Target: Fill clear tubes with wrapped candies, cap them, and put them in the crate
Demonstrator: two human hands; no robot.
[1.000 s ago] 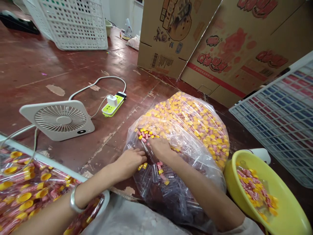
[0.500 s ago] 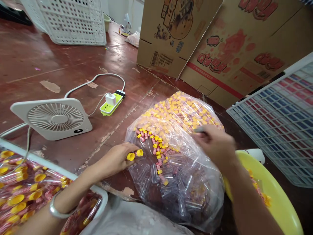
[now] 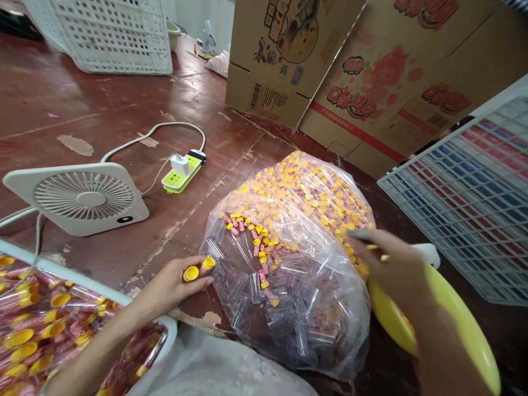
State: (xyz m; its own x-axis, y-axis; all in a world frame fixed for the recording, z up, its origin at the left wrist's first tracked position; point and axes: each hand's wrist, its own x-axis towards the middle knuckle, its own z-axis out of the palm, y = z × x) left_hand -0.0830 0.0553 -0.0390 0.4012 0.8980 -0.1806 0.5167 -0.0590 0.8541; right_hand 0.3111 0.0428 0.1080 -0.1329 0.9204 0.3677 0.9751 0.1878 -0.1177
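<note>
My left hand [image 3: 175,286] is closed around two small tubes with yellow caps [image 3: 191,273], at the left edge of a clear plastic bag [image 3: 355,330]. In the bag lie empty clear tubes [image 3: 256,289] and many small red-and-white patterned pieces with yellow tops [image 3: 264,256]. Over the bag's right side, near a yellow basin [image 3: 466,335], my right hand [image 3: 391,264] is smeared by motion. A grey tip shows at its fingers, with a bit of yellow beneath; whether it grips anything is unclear.
A white-rimmed tray [image 3: 171,330] of filled yellow-capped tubes stands at lower left. Behind it are a fan [image 3: 91,198] and a power strip [image 3: 183,170] with cables. Cardboard boxes [image 3: 350,71], a white basket [image 3: 119,38] and a grid crate [image 3: 466,203] stand around the reddish floor.
My right hand has moved from above the bag rightwards toward the yellow basin. My left hand has shifted left and slightly down, still holding the two tubes. The view has shifted slightly.
</note>
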